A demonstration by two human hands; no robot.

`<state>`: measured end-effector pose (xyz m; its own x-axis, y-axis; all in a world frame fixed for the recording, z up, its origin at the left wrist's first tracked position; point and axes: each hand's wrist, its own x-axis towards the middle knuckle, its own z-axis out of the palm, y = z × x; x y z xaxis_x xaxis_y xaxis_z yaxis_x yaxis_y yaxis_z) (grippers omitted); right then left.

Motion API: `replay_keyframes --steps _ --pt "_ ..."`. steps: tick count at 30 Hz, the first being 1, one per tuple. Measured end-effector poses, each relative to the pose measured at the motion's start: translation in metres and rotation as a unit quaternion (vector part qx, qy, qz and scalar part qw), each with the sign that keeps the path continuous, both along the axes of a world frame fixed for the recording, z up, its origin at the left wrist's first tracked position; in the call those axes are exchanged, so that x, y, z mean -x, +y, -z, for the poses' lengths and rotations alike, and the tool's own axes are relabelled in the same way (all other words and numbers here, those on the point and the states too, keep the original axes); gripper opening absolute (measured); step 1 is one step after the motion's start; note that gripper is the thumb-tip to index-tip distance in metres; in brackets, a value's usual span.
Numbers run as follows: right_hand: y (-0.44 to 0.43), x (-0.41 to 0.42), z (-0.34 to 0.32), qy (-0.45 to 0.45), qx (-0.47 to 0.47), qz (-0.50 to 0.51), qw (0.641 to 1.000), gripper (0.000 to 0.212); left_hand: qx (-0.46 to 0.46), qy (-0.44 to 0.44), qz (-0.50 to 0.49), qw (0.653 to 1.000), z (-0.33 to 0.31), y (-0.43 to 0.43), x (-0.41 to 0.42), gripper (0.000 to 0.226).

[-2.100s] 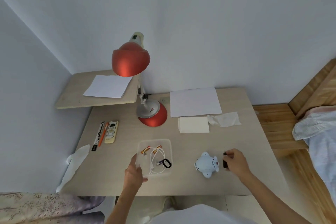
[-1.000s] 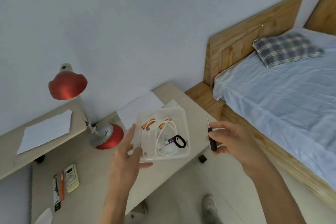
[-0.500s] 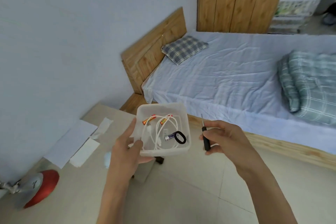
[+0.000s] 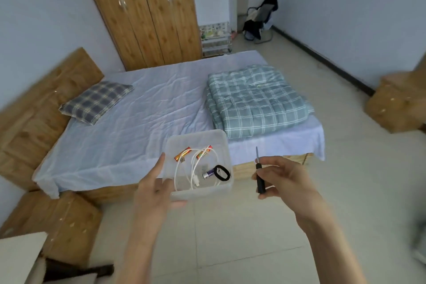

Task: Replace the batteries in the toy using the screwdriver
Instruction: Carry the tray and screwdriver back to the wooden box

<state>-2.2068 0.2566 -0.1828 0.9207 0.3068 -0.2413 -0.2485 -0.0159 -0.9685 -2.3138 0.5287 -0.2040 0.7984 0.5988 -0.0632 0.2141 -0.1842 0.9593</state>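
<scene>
My left hand [image 4: 154, 189] holds a clear plastic box [image 4: 202, 138] by its near left corner, up in the air over the floor. Inside lie two orange batteries [image 4: 182, 154], a purple battery [image 4: 208, 173], a white cable [image 4: 193, 169] and a black ring [image 4: 222, 172]. My right hand [image 4: 284, 176] grips a small black-handled screwdriver [image 4: 260, 180] upright, tip pointing up, just right of the box. The toy is out of view.
A bed [image 4: 143, 122] with a pale blue sheet, a checked pillow [image 4: 96, 101] and a folded green quilt [image 4: 255, 97] lies straight ahead. A wooden wardrobe [image 4: 143, 11] stands behind it. Wooden cabinets sit at the left [image 4: 57, 221] and right [image 4: 396, 104]. Tiled floor lies below.
I have turned away from the desk, carrying the box and screwdriver with me. The desk, lamp and toy have left the view, and the bed now lies ahead.
</scene>
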Motion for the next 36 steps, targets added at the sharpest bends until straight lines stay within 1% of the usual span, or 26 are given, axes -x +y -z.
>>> replay_keyframes --steps 4,8,13,18,22,26,30,33,36 --pt "-0.089 -0.026 0.005 0.013 0.001 0.096 0.995 0.018 -0.025 0.023 0.078 0.996 -0.008 -0.078 -0.075 0.065" --pt "-0.157 -0.048 0.011 0.02 0.001 0.169 0.985 0.018 -0.023 0.026 0.14 0.989 -0.008 -0.149 -0.147 0.066" --pt "-0.226 -0.086 0.019 0.019 0.008 0.231 0.973 0.02 -0.036 0.019 0.206 0.978 0.003 -0.224 -0.235 0.065" --pt "-0.291 -0.15 0.024 0.012 0.019 0.287 0.958 0.02 -0.055 0.002 0.268 0.962 0.011 -0.299 -0.332 0.064" --pt "-0.346 -0.222 0.01 -0.009 0.036 0.316 0.948 0.019 -0.086 -0.013 0.292 0.952 0.006 -0.359 -0.412 0.062" --pt "-0.395 -0.285 -0.001 -0.025 0.025 0.336 0.941 0.019 -0.083 -0.004 0.329 0.941 -0.001 -0.416 -0.486 0.06" --pt "-0.434 -0.33 0.01 0.002 0.012 0.357 0.934 0.019 -0.108 0.017 0.343 0.933 0.002 -0.458 -0.55 0.059" --pt "-0.472 -0.366 0.017 0.011 0.002 0.357 0.934 0.02 -0.096 0.028 0.356 0.929 0.007 -0.494 -0.587 0.058" --pt "-0.516 -0.414 0.023 0.008 0.011 0.36 0.933 0.02 -0.093 0.024 0.358 0.929 0.017 -0.533 -0.63 0.059"
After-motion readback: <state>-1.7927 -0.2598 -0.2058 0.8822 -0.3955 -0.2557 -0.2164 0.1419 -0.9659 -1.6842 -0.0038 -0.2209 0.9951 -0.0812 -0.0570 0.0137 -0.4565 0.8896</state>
